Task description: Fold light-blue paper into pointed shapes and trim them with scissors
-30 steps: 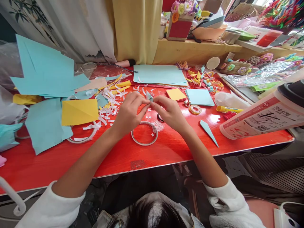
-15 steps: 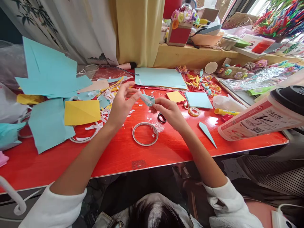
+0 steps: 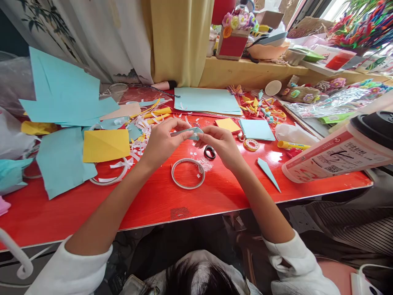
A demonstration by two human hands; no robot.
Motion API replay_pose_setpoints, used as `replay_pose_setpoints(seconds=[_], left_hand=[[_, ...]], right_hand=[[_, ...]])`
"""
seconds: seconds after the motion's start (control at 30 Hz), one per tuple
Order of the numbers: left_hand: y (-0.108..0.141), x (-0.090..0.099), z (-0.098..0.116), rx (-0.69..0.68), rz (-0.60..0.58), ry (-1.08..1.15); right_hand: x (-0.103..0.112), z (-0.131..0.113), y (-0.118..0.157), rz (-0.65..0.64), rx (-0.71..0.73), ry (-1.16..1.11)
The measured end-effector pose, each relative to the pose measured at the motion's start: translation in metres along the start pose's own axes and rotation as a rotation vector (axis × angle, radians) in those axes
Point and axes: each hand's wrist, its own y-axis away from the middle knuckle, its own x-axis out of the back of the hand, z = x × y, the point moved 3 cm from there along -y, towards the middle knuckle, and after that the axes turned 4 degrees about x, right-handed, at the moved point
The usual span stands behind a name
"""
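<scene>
A small folded light-blue paper (image 3: 195, 132) is held between my two hands above the red table (image 3: 153, 200). My left hand (image 3: 167, 137) pinches its left part, with the fingers covering some of it. At its right end, my right hand (image 3: 216, 143) grips the paper between thumb and fingers. Just below my right hand lies a small black ring-shaped item (image 3: 209, 152). A tape ring (image 3: 188, 159) rests on the table nearer the front edge. Further right sits a narrow folded blue paper piece (image 3: 268, 174).
Blue sheets (image 3: 208, 100) lie at the back, and a blue square stack (image 3: 257, 129) is beside a yellow one (image 3: 227, 124). Paper scraps and a yellow sheet (image 3: 106, 146) are at left. A large cup (image 3: 337, 151) leans at right.
My left hand has moved slightly right and down, and its fingers have closed on the blue paper. The paper now lies flatter between my hands. My right hand has barely moved.
</scene>
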Motion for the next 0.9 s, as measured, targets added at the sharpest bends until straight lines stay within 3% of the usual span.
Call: replay_pose_setpoints(seconds=[0.47, 0.63, 0.73, 0.9], left_hand=[[0.000, -0.002, -0.004, -0.029, 0.015, -0.029], [0.008, -0.002, -0.001, -0.301, 0.224, -0.391], [0.012, -0.007, -0.002, -0.460, 0.170, -0.539], [0.014, -0.009, -0.004, -0.491, 0.136, -0.584]], right_hand=[[-0.001, 0.003, 0.001, 0.012, -0.111, -0.153], [-0.002, 0.004, 0.002, 0.041, -0.158, -0.155], [-0.003, 0.004, 0.002, 0.063, -0.164, -0.165], [-0.005, 0.005, 0.002, 0.061, -0.146, -0.183]])
